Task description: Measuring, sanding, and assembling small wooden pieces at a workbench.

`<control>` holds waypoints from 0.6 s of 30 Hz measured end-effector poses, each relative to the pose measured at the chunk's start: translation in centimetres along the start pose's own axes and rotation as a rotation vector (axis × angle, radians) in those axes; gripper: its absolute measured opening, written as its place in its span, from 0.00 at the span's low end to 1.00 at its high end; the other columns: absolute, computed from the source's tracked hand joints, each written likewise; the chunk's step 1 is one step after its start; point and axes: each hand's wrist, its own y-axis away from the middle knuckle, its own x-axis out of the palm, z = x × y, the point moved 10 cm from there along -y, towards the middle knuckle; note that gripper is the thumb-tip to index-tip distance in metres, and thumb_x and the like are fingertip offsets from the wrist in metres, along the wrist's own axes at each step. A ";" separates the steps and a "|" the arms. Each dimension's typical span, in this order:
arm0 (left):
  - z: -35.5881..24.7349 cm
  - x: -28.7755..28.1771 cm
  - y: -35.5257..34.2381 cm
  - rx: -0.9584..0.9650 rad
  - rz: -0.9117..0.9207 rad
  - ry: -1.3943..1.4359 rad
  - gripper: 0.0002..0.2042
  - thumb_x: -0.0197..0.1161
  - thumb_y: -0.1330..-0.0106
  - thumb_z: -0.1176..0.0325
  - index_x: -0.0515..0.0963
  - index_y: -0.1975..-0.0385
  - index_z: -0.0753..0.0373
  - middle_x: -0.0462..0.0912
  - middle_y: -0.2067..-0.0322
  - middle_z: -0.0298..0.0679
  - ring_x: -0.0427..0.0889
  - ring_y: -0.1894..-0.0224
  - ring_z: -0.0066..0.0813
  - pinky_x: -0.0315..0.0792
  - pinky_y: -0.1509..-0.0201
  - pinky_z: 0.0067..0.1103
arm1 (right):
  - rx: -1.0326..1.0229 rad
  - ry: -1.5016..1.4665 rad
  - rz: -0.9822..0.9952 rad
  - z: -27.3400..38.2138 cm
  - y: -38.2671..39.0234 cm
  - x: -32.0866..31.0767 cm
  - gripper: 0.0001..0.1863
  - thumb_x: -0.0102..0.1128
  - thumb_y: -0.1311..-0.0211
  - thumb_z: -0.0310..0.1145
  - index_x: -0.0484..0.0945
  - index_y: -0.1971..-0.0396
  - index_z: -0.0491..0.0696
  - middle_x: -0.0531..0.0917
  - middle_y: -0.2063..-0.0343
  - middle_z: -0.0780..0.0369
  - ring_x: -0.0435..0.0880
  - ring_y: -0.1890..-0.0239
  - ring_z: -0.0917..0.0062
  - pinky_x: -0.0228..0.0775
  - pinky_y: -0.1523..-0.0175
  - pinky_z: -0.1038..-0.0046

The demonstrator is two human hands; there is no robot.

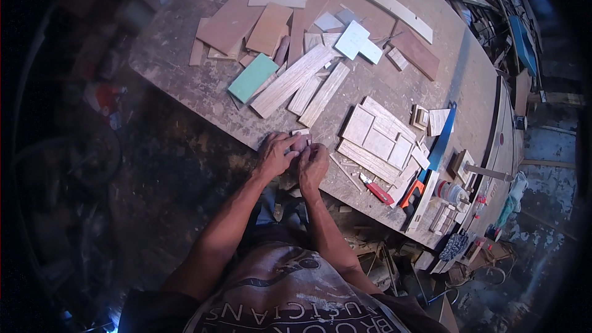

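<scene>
A small, flat, dull reddish-brown piece [300, 143] lies between the hands at the worn brown wooden table's edge [203, 94] — right of the left hand [275, 155], left of the right hand [314, 164]. Both pinch it, equally near; its long axis is unclear.

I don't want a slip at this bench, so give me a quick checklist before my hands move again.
1. Both hands at the work: ok; left hand and right hand meet at the small brown piece.
2. Red cutter apart from fingers: ok, right of the right hand.
3. Cutter blade retracted: cannot tell, too small.
4. Saw apart from hands: ok, farther right.
5. No loose strips near the right hand: not ok, thin wood strips lie there.
</scene>
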 end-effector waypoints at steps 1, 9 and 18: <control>0.0 0.1 -0.1 -0.010 0.015 0.002 0.26 0.70 0.47 0.74 0.79 0.44 0.61 0.81 0.58 0.44 0.75 0.52 0.47 0.69 0.44 0.34 | -0.025 -0.021 0.031 0.2 0.0 0.2 0.06 0.60 0.41 0.23 0.78 0.64 0.41 0.79 0.67 0.50 0.79 0.64 0.56 0.71 0.57 0.61; 0.0 0.1 -0.2 -0.023 0.045 0.016 0.26 0.69 0.48 0.77 0.79 0.44 0.62 0.81 0.58 0.45 0.76 0.52 0.48 0.69 0.44 0.34 | -0.192 -0.047 0.103 2.5 0.8 0.4 0.07 0.59 0.42 0.20 0.80 0.63 0.42 0.79 0.64 0.50 0.80 0.62 0.55 0.71 0.55 0.61; 0.2 0.2 -0.2 -0.027 0.033 0.016 0.25 0.69 0.47 0.76 0.79 0.45 0.60 0.81 0.59 0.43 0.75 0.52 0.47 0.69 0.44 0.34 | -0.077 -0.067 0.080 1.1 0.1 0.6 0.06 0.58 0.44 0.19 0.79 0.66 0.42 0.80 0.65 0.50 0.80 0.65 0.55 0.71 0.60 0.59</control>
